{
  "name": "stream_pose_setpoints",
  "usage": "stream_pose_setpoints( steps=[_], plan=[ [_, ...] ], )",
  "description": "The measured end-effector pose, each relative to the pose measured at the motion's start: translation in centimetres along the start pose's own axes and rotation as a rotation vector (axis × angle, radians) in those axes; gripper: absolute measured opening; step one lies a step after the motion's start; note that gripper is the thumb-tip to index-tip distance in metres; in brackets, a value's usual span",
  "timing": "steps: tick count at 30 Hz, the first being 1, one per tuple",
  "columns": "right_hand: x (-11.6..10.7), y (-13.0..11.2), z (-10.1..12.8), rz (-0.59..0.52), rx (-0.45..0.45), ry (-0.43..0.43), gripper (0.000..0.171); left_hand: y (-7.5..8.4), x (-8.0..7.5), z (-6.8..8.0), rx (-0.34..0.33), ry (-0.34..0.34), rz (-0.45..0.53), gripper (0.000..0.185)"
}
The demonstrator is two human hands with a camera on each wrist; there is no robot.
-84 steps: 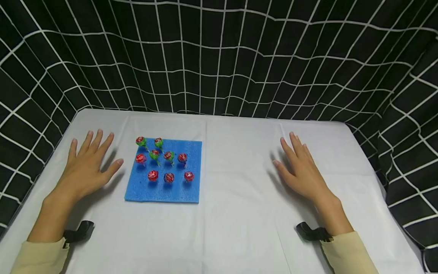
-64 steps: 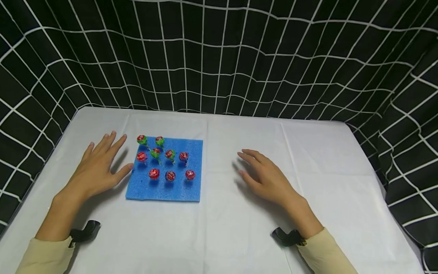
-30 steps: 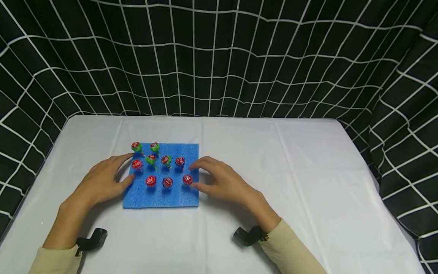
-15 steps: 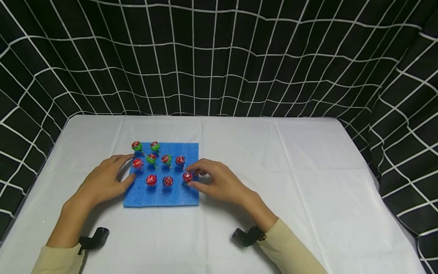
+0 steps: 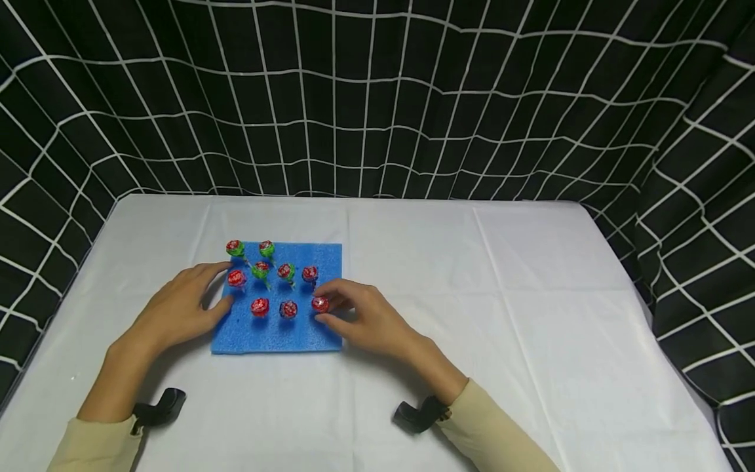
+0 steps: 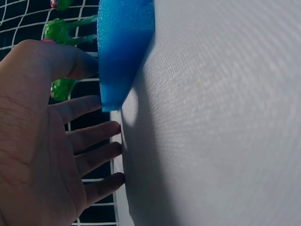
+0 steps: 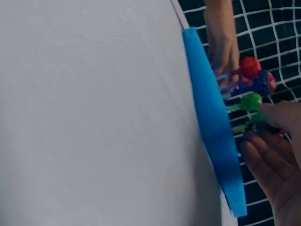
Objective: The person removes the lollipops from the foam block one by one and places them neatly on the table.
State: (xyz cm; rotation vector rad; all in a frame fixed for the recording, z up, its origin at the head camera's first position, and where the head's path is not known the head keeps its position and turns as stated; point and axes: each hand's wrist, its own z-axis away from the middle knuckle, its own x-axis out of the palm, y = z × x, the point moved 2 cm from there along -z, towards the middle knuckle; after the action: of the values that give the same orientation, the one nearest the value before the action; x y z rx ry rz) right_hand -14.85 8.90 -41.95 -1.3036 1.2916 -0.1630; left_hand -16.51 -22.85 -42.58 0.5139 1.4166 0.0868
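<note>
R hand (image 5: 368,321) has closed in vs. a half-sec ago — thumb and fingers now curl round the red-wrapped lollipop (image 5: 320,304) at the near right of the blue foam board (image 5: 248,337), tho how firmly can't be told; so the pick looks begun, stick prob. still in the foam. L hand (image 5: 177,311), fingers apart, stays at the board's left edge. Other lollipops (image 5: 260,307) unmoved — pale wrapper print, too small to read.

The left hand (image 5: 177,311), earlier apart from the blue foam slab (image 5: 253,337), is now at its left edge; the right hand (image 5: 368,319), earlier far right, now curls around the nearest row's rightmost lollipop (image 5: 320,304).
</note>
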Motion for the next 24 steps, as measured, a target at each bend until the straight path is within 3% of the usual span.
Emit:
stream_pose_setpoints(
  steps=[24],
  plan=[
    [1.4, 0.4, 0.0, -0.02, 0.019, 0.102, 0.028, -0.1, 0.2, 0.0, -0.001, 0.02, 0.005, 0.067]
  ],
)
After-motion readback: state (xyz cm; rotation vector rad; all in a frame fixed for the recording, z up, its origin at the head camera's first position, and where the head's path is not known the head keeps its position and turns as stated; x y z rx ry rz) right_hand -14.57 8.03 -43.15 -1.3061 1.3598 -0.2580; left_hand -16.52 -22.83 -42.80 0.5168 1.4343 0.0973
